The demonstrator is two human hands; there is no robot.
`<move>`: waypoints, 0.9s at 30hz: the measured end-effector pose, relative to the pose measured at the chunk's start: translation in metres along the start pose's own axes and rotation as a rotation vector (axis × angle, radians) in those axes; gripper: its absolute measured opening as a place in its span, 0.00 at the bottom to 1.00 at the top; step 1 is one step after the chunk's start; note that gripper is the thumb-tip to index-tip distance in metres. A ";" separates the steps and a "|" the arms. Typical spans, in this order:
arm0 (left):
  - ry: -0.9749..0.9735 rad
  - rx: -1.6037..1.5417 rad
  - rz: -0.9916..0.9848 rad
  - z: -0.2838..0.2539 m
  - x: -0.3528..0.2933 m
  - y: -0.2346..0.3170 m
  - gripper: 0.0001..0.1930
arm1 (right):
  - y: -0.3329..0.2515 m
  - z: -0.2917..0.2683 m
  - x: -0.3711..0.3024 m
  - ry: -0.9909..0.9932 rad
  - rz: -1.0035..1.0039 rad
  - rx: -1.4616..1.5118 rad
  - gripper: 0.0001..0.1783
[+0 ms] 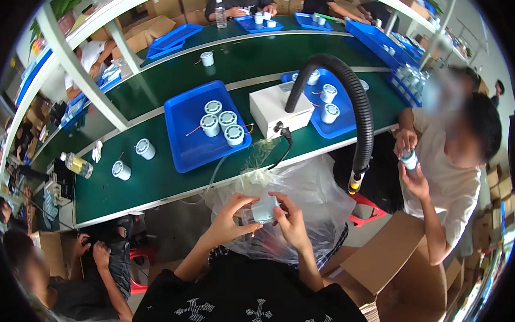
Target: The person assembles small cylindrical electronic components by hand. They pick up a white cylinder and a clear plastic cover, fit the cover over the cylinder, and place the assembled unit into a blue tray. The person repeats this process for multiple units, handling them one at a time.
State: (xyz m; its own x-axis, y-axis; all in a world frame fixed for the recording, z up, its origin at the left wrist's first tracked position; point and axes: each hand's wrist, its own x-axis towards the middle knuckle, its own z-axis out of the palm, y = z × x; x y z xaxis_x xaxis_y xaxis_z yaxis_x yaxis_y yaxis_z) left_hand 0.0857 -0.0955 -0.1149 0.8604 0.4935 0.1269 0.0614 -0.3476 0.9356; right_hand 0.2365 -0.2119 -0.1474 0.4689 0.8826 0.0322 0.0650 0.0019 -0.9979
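A pale blue cylindrical housing (264, 210) lies on its side between my hands, above my lap. My left hand (230, 220) is closed around its left end, where something clear like plastic shows. The fingers and thumb of my right hand (291, 221) grip the right end. A short orange wire seems to hang below the housing. Under both hands a large clear plastic bag (321, 195) spreads over my lap. Beyond them, a blue tray (180, 149) on the bench carries several similar housings (227, 119) with vented round tops and thin wires.
A white box (278, 109) with a black flexible hose (365, 123) stands at the bench edge, beside a second blue tray (347, 129). Two housings and a bottle (77, 165) are at left. An open carton (385, 258) sits at my right. Co-workers sit on both sides.
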 end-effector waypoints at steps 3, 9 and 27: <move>0.019 0.073 -0.057 -0.014 -0.011 0.000 0.28 | 0.002 0.016 0.009 -0.057 -0.048 0.010 0.20; 0.056 0.134 -0.111 -0.046 -0.033 -0.026 0.27 | 0.005 0.035 0.022 0.093 -0.175 -0.137 0.23; -0.209 1.698 -0.354 -0.220 -0.332 -0.336 0.22 | -0.001 0.132 0.173 -0.118 -0.720 -0.679 0.30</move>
State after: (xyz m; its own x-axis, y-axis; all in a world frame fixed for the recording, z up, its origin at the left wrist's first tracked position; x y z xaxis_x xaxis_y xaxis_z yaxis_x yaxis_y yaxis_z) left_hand -0.3318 0.0328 -0.3990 0.7264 0.6688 -0.1583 0.5428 -0.6996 -0.4648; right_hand 0.2016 0.0029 -0.1481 0.0312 0.8181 0.5742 0.8067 0.3185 -0.4977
